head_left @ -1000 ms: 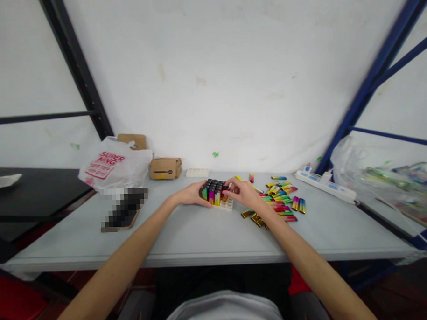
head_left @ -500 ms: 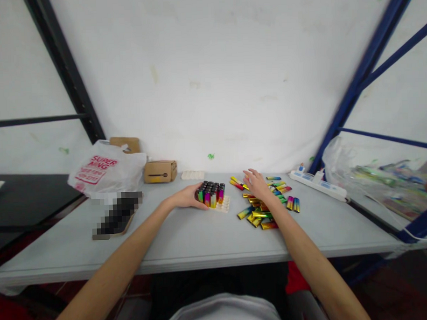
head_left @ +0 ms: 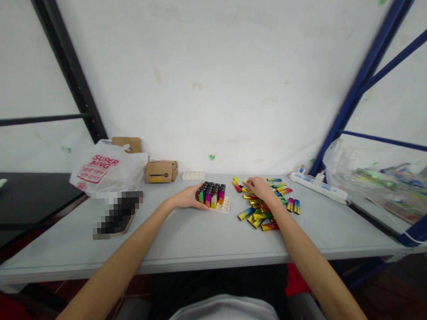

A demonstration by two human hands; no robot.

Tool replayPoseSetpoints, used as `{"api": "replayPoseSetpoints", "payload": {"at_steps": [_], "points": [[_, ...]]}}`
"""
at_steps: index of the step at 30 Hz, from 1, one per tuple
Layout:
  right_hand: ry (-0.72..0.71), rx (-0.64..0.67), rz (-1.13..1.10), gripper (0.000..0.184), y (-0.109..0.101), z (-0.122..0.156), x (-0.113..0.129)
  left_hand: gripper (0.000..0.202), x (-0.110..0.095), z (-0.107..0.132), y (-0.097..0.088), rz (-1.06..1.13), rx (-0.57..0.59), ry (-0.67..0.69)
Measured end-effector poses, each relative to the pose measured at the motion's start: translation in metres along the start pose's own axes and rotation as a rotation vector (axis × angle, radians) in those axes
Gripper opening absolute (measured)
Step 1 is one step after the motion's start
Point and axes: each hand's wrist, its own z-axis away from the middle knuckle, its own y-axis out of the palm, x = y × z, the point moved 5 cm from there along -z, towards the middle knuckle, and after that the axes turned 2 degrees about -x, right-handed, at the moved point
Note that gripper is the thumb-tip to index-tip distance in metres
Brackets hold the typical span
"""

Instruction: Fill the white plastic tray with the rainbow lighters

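Several shiny multicoloured lighters [head_left: 214, 198] with black tops stand upright in a white slotted tray [head_left: 225, 206]. My left hand [head_left: 192, 198] curves around the left side of this group, thumb at the front and fingers behind, holding the tray and lighters on the table. Over a loose pile of lighters [head_left: 260, 216] to the right, my right hand [head_left: 259, 187] points down with bent fingers closed on a yellow lighter near the far edge of the pile. Its fingertips are partly hidden by the hand.
A second white tray [head_left: 193, 175] lies against the wall. On the left are a cardboard box [head_left: 161, 171], a white plastic bag [head_left: 108, 168] and a blurred-out dark object [head_left: 120, 214]. A power strip [head_left: 319, 188] lies at the right, beside a blue rack post [head_left: 347, 99].
My right hand has lowered onto the pile, and its raised, spread fingers have bent and drawn together. My left hand stays at the tray.
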Motion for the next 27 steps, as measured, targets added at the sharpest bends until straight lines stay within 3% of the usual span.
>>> {"api": "replayPoseSetpoints", "payload": {"at_steps": [3, 6, 9, 12, 16, 20, 27], "points": [[0.087, -0.064, 0.006, 0.030, 0.003, 0.000, -0.011, 0.089, 0.002, 0.000, 0.000, -0.001, -0.006, -0.011], [0.204, -0.025, -0.022, 0.040, 0.010, 0.002, -0.022, 0.089, 0.002, 0.000, 0.000, -0.016, -0.008, -0.022], [0.221, -0.004, -0.053, 0.034, 0.008, 0.003, -0.022, 0.089, 0.001, 0.000, 0.000, -0.027, 0.006, -0.025], [0.164, -0.072, -0.197, 0.024, -0.003, 0.002, -0.013, 0.089, 0.001, -0.001, 0.000, -0.029, 0.012, -0.018], [0.176, -0.136, -0.477, 0.041, -0.017, 0.004, 0.001, 0.094, 0.003, -0.001, 0.000, -0.040, 0.010, -0.040], [0.184, -0.153, -0.728, 0.051, -0.026, 0.008, 0.020, 0.104, 0.004, 0.000, -0.001, -0.050, -0.014, -0.086], [0.117, -0.121, -1.116, 0.043, -0.026, 0.009, 0.044, 0.098, -0.001, 0.001, -0.001, -0.038, -0.004, -0.057]]}}
